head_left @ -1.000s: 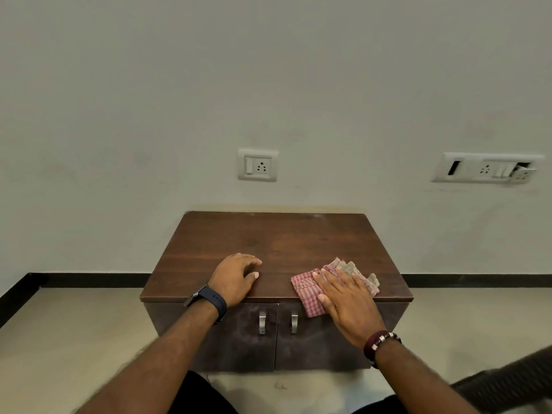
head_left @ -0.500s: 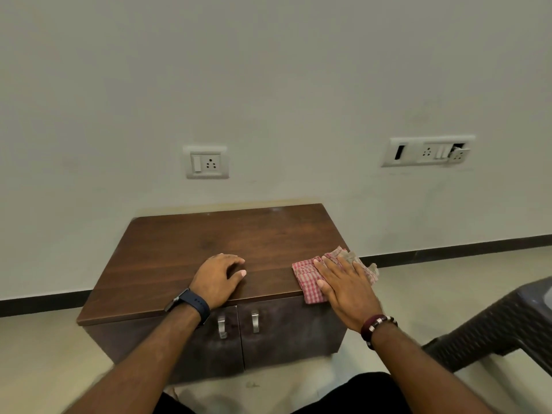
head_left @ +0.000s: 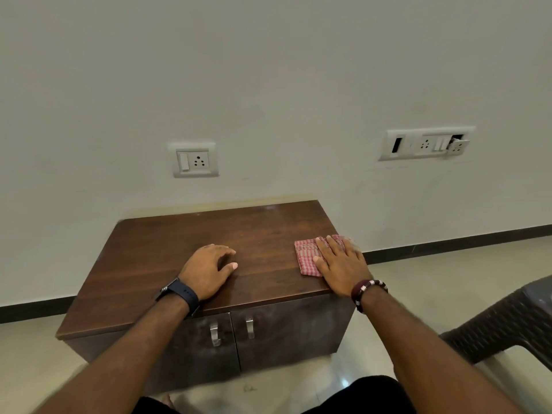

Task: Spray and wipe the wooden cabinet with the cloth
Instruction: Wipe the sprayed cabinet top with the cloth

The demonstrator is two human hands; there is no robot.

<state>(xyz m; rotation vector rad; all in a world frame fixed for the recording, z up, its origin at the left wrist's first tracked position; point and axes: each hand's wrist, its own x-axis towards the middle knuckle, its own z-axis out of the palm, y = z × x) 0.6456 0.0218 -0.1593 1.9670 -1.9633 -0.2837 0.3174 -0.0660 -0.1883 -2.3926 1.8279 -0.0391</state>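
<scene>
A low dark wooden cabinet with two doors and metal handles stands against the wall. A red-and-white checked cloth lies on the right side of its top, near the right edge. My right hand presses flat on the cloth with fingers spread, covering its right part. My left hand rests palm down on the bare top near the front edge, fingers slightly curled, holding nothing. No spray bottle is in view.
A dark woven plastic chair stands at the lower right on the tiled floor. Two wall socket plates, a single socket and a longer switch panel, sit above the cabinet. My knees are at the bottom edge.
My right hand has slid the cloth back from the front edge onto the top toward the right rear. The camera has turned right. My left hand has stayed put.
</scene>
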